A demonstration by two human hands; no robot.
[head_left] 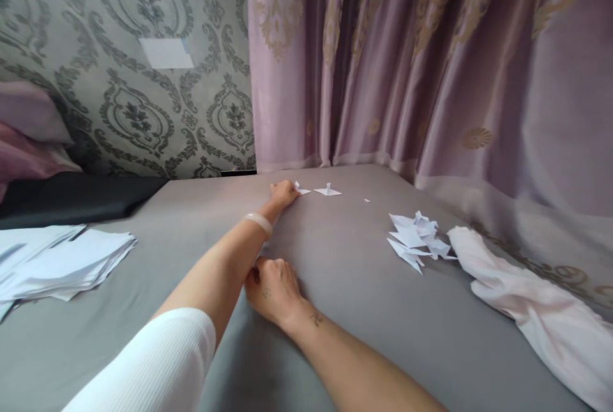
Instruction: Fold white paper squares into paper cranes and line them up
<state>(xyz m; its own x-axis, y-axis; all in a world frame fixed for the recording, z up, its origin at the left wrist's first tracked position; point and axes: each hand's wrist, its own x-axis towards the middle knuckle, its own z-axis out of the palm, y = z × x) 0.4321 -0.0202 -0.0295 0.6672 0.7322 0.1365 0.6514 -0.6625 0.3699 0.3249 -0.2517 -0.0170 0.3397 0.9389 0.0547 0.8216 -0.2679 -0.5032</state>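
Note:
My left hand [284,193] reaches out to the far part of the grey sheet, its fingers pinched at a folded white paper crane [302,191]. A second paper crane [328,190] stands just to the right, wings spread and apart from the hand. Nearer to me, my right hand [274,289] rests curled on the sheet beside my left forearm. Its fingertips are hidden, so what they hold, if anything, does not show. A heap of folded white paper pieces [416,236] lies to the right of both hands.
Stacked white paper sheets [71,265] lie at the left, before a black flat item [81,198]. A tiny paper scrap [366,200] sits beyond the heap. Pale bunched cloth [531,297] runs along the right. Pink curtains [359,80] hang behind the grey sheet [349,335].

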